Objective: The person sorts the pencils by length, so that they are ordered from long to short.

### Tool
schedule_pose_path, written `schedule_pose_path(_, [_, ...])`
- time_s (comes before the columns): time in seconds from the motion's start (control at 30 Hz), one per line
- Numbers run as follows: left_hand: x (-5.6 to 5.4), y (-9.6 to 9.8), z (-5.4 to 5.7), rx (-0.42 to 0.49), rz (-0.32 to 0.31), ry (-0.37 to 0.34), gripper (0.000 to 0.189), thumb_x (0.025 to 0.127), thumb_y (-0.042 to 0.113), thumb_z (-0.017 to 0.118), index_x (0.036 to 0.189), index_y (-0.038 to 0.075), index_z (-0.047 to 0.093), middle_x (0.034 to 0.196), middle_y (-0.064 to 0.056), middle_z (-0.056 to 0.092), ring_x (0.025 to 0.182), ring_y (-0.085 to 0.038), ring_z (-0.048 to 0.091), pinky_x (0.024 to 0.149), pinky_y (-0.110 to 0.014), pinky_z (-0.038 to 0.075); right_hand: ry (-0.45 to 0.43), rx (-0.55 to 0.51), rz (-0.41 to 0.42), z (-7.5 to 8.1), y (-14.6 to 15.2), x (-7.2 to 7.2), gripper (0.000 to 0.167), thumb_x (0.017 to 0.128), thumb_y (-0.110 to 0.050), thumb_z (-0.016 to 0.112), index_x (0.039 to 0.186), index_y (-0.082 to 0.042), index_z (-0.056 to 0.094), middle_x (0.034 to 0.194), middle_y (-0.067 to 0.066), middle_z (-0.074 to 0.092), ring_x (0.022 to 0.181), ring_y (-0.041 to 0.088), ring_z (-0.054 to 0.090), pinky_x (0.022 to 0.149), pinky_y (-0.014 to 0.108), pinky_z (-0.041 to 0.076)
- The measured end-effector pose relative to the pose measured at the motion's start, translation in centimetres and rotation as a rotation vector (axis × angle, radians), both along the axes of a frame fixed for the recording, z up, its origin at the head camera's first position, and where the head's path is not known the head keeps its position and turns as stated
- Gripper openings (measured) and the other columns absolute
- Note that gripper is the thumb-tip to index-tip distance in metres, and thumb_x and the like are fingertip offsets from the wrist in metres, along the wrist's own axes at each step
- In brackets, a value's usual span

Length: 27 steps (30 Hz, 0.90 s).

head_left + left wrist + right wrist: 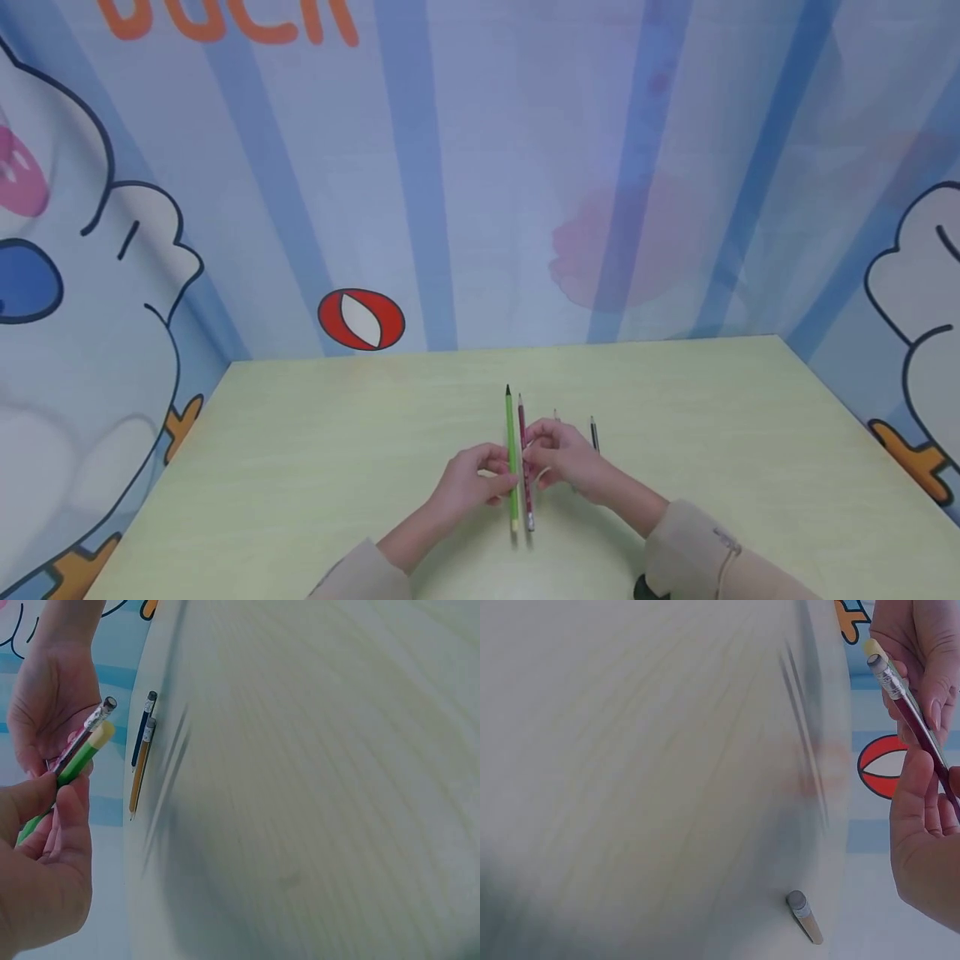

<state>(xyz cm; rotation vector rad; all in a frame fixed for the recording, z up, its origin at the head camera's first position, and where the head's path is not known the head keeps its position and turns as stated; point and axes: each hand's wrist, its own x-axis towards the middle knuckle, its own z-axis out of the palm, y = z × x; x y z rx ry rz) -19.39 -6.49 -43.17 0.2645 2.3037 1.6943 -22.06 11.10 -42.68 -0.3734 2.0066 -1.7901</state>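
My left hand (471, 486) pinches a long green pencil (512, 433) between thumb and fingers, its dark tip pointing away and its pale yellow end toward me. Just right of it, my right hand (567, 457) grips a dark red pencil (528, 496) with a silver ferrule and grey eraser. The two pencils stand side by side, nearly parallel, and are held up off the table, with their shadows below. In the left wrist view the left thumb (30, 799) lies over the green pencil and the eraser ends sit close together.
On the pale wooden table (337, 450), beyond the right hand, lie a dark blue pencil (142, 731) and a yellow-orange pencil (139, 772). A printed cartoon backdrop (495, 167) stands behind the table and along both sides. Something black (647, 588) shows beside the right sleeve.
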Motion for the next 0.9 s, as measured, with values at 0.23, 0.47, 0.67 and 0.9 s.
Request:
schedule_pose_path(0.23, [0.3, -1.4, 0.2, -0.021, 0.007, -0.002, 0.034, 0.079, 0.008, 0.062, 0.110, -0.004, 0.053, 0.091, -0.010, 0.060, 0.069, -0.012, 0.061, 0.061, -0.025, 0.052, -0.005, 0.000, 0.008, -0.3, -0.4, 0.1, 0.024, 0.083, -0.008, 0.052, 0.101, 0.007, 0.044, 0.076, 0.003, 0.058, 0.066, 0.013, 0.058, 0.058, 0.026, 0.049])
schedule_pose_path(0.47, [0.0, -4.4, 0.5, -0.082, 0.057, 0.007, 0.034, 0.080, 0.009, 0.062, 0.109, -0.006, 0.052, 0.090, -0.012, 0.060, 0.070, -0.012, 0.061, 0.061, -0.027, 0.051, -0.016, -0.001, 0.009, -0.5, -0.9, 0.3, 0.023, 0.084, -0.006, 0.052, 0.100, 0.007, 0.044, 0.074, 0.002, 0.057, 0.064, 0.012, 0.056, 0.056, 0.025, 0.048])
schedule_pose_path(0.67, [-1.2, -7.4, 0.5, -0.185, 0.157, -0.018, 0.031, 0.080, 0.009, 0.062, 0.108, -0.002, 0.055, 0.089, -0.008, 0.060, 0.069, -0.011, 0.059, 0.062, -0.026, 0.051, -0.030, -0.012, 0.012, -0.7, -1.3, 0.4, 0.020, 0.083, -0.006, 0.052, 0.098, 0.005, 0.045, 0.072, 0.001, 0.056, 0.063, 0.012, 0.055, 0.055, 0.024, 0.048])
schedule_pose_path(0.9, [-1.7, -10.6, 0.6, -0.298, 0.278, -0.007, 0.030, 0.078, 0.008, 0.063, 0.106, -0.002, 0.057, 0.085, -0.007, 0.061, 0.065, -0.010, 0.056, 0.060, -0.025, 0.050, -0.040, -0.002, -0.001, -1.0, -1.6, 0.4, 0.018, 0.083, -0.004, 0.051, 0.098, 0.004, 0.046, 0.071, 0.001, 0.056, 0.062, 0.012, 0.055, 0.054, 0.023, 0.047])
